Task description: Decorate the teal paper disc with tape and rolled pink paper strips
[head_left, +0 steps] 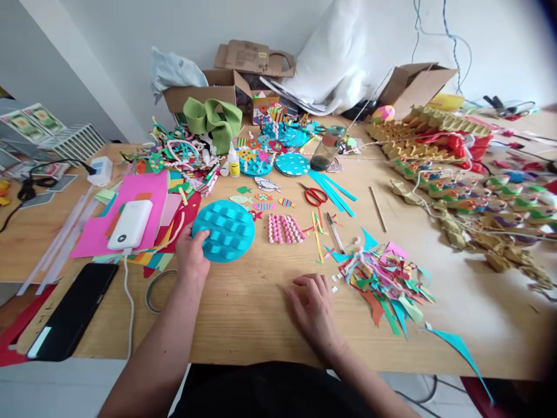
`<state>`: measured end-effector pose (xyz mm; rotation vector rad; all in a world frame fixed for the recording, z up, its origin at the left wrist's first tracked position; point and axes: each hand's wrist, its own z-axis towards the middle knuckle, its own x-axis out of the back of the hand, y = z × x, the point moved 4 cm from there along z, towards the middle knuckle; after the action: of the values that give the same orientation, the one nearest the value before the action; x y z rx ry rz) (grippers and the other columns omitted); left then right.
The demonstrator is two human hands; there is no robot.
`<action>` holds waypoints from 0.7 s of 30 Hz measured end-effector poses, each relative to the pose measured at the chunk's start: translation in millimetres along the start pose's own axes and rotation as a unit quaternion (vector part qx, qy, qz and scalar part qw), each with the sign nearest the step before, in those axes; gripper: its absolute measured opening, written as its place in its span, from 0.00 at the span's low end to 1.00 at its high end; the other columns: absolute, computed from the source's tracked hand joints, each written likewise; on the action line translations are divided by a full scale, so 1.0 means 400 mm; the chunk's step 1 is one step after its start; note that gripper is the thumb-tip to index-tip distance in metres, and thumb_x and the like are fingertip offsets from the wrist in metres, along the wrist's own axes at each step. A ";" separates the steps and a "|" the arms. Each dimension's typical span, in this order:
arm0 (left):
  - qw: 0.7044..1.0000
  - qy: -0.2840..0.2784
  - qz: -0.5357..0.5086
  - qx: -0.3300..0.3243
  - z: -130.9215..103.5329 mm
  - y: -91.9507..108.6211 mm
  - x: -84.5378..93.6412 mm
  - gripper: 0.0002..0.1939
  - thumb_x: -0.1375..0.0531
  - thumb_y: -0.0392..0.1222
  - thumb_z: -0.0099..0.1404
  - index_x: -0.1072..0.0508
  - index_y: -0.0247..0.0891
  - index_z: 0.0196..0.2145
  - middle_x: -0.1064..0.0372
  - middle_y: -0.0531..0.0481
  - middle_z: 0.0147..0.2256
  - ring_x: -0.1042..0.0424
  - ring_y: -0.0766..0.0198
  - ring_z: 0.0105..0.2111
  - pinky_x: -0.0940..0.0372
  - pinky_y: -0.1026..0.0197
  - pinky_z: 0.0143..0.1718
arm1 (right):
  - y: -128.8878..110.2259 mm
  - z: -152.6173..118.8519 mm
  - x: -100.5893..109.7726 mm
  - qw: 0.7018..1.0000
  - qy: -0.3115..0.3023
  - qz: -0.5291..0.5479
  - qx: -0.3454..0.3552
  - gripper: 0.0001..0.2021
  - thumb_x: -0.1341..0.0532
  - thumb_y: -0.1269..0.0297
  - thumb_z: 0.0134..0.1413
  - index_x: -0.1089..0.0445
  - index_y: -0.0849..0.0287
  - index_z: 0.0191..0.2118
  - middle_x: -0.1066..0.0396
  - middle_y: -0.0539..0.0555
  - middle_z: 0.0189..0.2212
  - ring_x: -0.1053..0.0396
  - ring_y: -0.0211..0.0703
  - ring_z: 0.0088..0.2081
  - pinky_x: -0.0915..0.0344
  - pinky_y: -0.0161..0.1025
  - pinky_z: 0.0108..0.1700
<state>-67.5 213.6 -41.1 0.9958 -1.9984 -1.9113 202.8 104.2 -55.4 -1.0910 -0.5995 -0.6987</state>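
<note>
My left hand (194, 251) grips the left edge of a round blue paper disc (225, 231), thumb on top. Rows of raised, folded paper bumps cover the disc. My right hand (312, 302) rests on the wooden table with its fingers loosely bent and apart, holding nothing. Just beyond it lie pink and white twisted paper strips (286, 229), a pen (335, 233) and red-handled scissors (315, 195). Small paper fish (263, 206) are spread behind the disc. A glue bottle (234, 161) stands upright near another blue disc with white marks (293, 164).
A pile of coloured paper scraps (387, 278) lies right of my right hand. At left are a white power bank (130, 224) with a cable, a black phone (73, 310) and a tape roll (150, 296). A glass jar (327, 148) and cardboard boxes (198, 97) stand toward the back.
</note>
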 end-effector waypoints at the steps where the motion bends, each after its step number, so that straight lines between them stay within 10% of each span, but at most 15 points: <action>1: 1.000 0.003 -0.003 -0.001 0.000 0.004 0.000 0.16 0.37 0.37 0.39 0.28 0.35 0.30 0.30 0.56 0.24 0.34 0.68 0.24 0.37 0.65 0.26 | -0.004 0.002 -0.005 1.000 -0.020 -0.013 0.000 0.06 0.41 0.64 0.57 0.37 0.58 0.39 0.36 0.55 0.35 0.39 0.47 0.39 0.40 0.45 0.41; 7: 1.000 0.019 -0.011 -0.009 0.002 0.022 0.006 0.16 0.37 0.37 0.39 0.28 0.36 0.31 0.29 0.56 0.26 0.32 0.67 0.25 0.35 0.64 0.29 | -0.014 0.019 -0.027 0.991 -0.085 -0.106 0.011 0.09 0.47 0.67 0.62 0.35 0.58 0.31 0.35 0.54 0.30 0.41 0.46 0.36 0.44 0.43 0.39; 13: 0.999 0.025 -0.032 0.002 -0.004 0.030 0.009 0.16 0.37 0.38 0.39 0.28 0.36 0.30 0.29 0.55 0.26 0.32 0.66 0.25 0.36 0.64 0.28 | 0.033 0.054 0.003 0.989 -0.024 -0.145 -0.015 0.08 0.47 0.67 0.61 0.33 0.58 0.32 0.34 0.55 0.30 0.40 0.48 0.37 0.45 0.44 0.39; 21: 0.997 -0.027 -0.035 0.063 -0.062 0.026 -0.024 0.17 0.36 0.40 0.41 0.28 0.35 0.33 0.28 0.54 0.26 0.31 0.66 0.25 0.36 0.63 0.28 | -0.054 0.108 0.031 0.991 0.026 0.122 -0.049 0.10 0.45 0.60 0.60 0.30 0.57 0.34 0.28 0.55 0.32 0.34 0.46 0.36 0.39 0.43 0.39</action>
<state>-49.5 198.4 -24.7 1.0690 -2.1663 -1.8858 190.2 135.5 -18.5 -1.2094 -0.3810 -0.5453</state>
